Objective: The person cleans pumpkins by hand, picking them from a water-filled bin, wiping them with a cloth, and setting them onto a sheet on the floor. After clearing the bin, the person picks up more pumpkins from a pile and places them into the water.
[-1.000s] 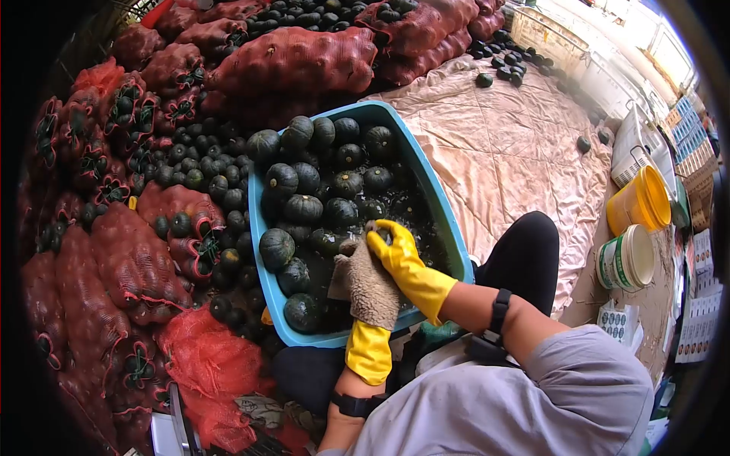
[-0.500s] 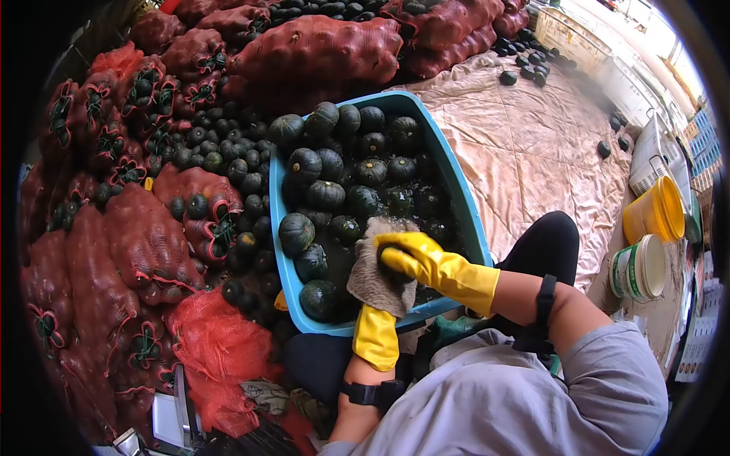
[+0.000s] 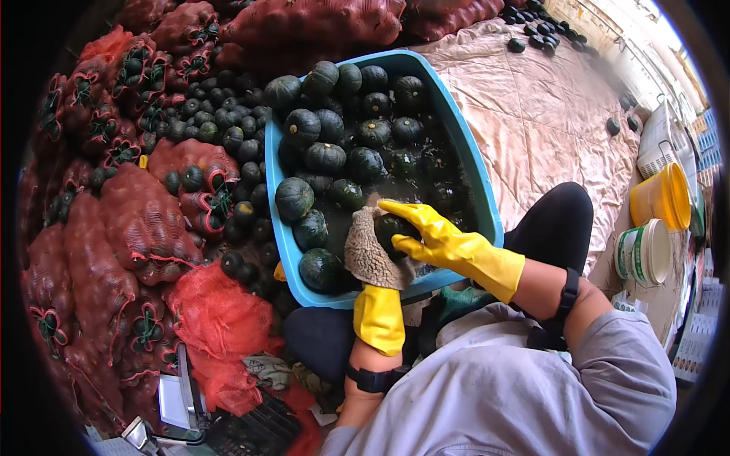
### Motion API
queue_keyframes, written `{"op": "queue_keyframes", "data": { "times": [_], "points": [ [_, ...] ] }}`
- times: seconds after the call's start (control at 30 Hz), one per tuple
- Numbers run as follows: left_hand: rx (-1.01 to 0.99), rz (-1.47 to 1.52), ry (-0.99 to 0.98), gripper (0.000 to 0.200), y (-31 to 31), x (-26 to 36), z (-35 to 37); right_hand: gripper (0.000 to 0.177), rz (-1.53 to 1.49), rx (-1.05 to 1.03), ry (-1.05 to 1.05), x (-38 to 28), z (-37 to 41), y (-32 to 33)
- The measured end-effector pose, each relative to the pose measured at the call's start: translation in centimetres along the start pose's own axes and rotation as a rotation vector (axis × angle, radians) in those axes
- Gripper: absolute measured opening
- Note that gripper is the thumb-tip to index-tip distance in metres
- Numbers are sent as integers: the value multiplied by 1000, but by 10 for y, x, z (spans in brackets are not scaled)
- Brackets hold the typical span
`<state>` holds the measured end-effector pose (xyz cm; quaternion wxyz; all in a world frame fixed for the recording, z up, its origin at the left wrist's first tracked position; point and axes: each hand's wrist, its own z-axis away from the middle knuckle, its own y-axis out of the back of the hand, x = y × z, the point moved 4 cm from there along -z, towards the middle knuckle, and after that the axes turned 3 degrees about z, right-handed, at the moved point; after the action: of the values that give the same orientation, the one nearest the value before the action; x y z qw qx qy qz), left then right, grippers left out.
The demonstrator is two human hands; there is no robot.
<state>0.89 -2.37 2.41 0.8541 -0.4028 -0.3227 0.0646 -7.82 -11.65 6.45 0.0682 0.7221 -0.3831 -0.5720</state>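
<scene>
A small dark green pumpkin (image 3: 388,230) is held between my two hands over the near end of a blue tub (image 3: 485,190). A brown fleecy cloth or mitt (image 3: 370,251) covers my left hand (image 3: 379,319) down to the yellow glove's cuff; it cups the pumpkin from the left, its fingers hidden. From the right, my right hand (image 3: 449,245), in a yellow rubber glove, curls its fingers over the pumpkin. Dark water lies in the tub, with pumpkins (image 3: 325,157) heaped at its far and left sides. One wet pumpkin (image 3: 320,270) sits just left of the cloth.
Red mesh sacks (image 3: 148,220) of pumpkins crowd the left and back, with loose pumpkins (image 3: 228,121) beside the tub. An empty-looking red mesh bag (image 3: 220,304) lies near my left knee. A tan sheet (image 3: 525,114) covers the floor at right, near yellow (image 3: 660,196) and white (image 3: 643,252) buckets.
My right hand's fingers have spread and shifted on the pumpkin, which shows more now. The cloth has turned to its left side. The whole view has tilted slightly.
</scene>
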Motion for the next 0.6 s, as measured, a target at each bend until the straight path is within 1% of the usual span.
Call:
{"op": "queue_keyframes", "data": {
  "times": [0.07, 0.1, 0.13, 0.17, 0.2, 0.23, 0.27, 0.3, 0.33, 0.37, 0.4, 0.47, 0.5, 0.53, 0.57, 0.6],
  "points": [
    [-114, -109, 33, 24, 1, 14, -3, 64, -4, -315, -387, -32, 0, 12],
    [-59, -89, 157, 23, 2, 23, -4, 64, -25, -265, -277, -37, -9, 13],
    [-140, -278, 45, 30, 2, 24, -6, 61, -362, -321, -632, -35, -3, 20],
    [-199, -462, -81, 38, 3, 26, -8, 59, -716, -152, -711, -18, 0, 6],
    [-199, -172, -28, 36, 28, 4, -29, 57, -1075, 27, -776, 5, 10, -22],
    [-199, 115, 22, 35, 38, -11, -39, 53, -1187, 299, -792, 13, 17, -44],
    [103, 107, 84, 38, -1, -1, -8, 57, -1079, 438, -759, 21, 19, -56],
    [60, 40, 48, 39, 0, -4, -13, 61, -639, 345, -588, 24, 17, -46],
    [26, -33, 20, 39, 0, -2, -12, 64, -210, 247, -419, 13, 14, -30],
    [-42, -324, -179, 36, 1, 6, -3, 71, 137, 78, -303, 5, 15, -12],
    [-27, -257, -86, 35, -2, 7, 1, 77, 78, -69, -209, -4, 10, -5],
    [3, -118, 102, 35, -6, 20, 5, 75, 27, -210, -374, -28, 4, 7],
    [8, -40, 186, 36, -9, 25, 2, 72, -316, -138, -453, -22, 6, 4],
    [11, -46, 303, 33, 0, 23, -5, 70, -660, -64, -518, -13, 7, -3],
    [-10, 42, 192, 31, 5, 16, -9, 67, -1011, 63, -679, -8, 12, -17],
    [-31, 128, 80, 30, 0, 9, -8, 67, -1104, 256, -824, -15, 15, -22]
  ]
}}
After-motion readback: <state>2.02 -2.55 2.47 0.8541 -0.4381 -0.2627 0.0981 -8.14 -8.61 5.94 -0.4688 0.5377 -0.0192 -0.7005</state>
